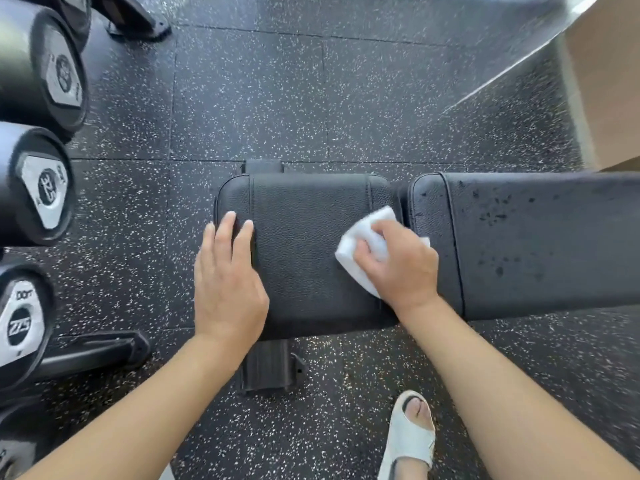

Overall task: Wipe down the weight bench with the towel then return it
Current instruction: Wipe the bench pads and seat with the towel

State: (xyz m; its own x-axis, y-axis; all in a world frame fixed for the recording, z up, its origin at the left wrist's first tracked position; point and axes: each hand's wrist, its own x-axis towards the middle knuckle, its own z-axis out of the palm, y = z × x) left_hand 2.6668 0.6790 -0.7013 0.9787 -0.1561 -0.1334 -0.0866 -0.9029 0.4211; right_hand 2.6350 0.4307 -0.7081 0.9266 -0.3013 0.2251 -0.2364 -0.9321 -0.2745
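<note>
White folded towel (367, 249) is grasped under the right hand (401, 265), whose fingers curl over its top and press it flat against the seat pad (304, 244) of the weight bench (540, 244), at the pad's edge nearest the gap between the two cushions. The left hand (227, 282) lies released, fingers straight and flat on the opposite end of the same pad, steadying it. To perform the wiping step well, keep the palm weight even across the cloth, work in overlapping passes away from the bracing hand, and refold to a fresh face when one side is damp; this is a judgement, not an observation. Just beyond the right hand, across the gap, the long back pad shows dark wet spots and droplets scattered over its surface, so it appears not yet wiped. The bench upholstery is black, grained and stitched near each end, with rounded corners. Farther from the left hand stand black dumbbells (45, 195) on a rack, over speckled rubber flooring (311, 98).
</note>
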